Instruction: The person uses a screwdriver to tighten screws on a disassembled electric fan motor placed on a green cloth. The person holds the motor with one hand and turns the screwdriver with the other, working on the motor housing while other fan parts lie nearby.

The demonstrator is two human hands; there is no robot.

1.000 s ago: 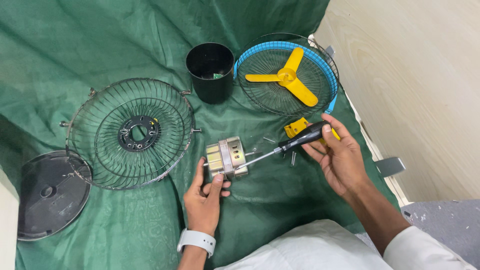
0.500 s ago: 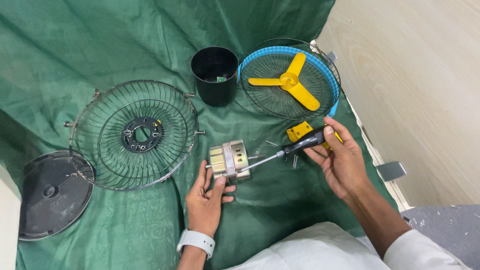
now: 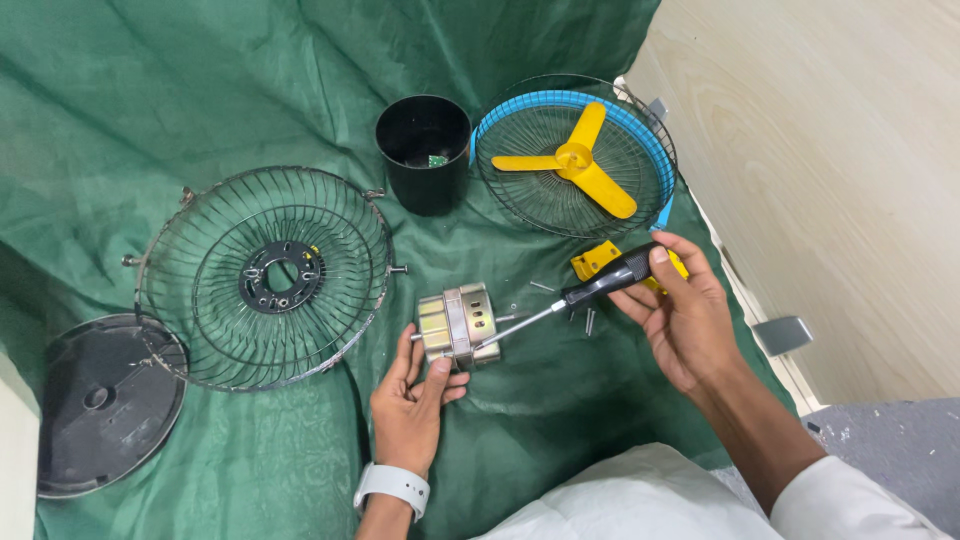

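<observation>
A: Head view: left hand (image 3: 408, 400) grips the motor (image 3: 458, 325) on the green cloth (image 3: 150, 100); right hand (image 3: 685, 315) is closed round a screwdriver (image 3: 590, 290), tip at the motor.

B: Progress?

A: Far along, I'd judge: grilles (image 3: 262, 275), blade (image 3: 572, 160), loose screws (image 3: 588, 320) already off. The motor remains.

Shiny metal motor (image 3: 458, 325); matt green cloth (image 3: 200, 100); glossy black plastic cup (image 3: 424, 150); wire guard (image 3: 265, 275).
</observation>
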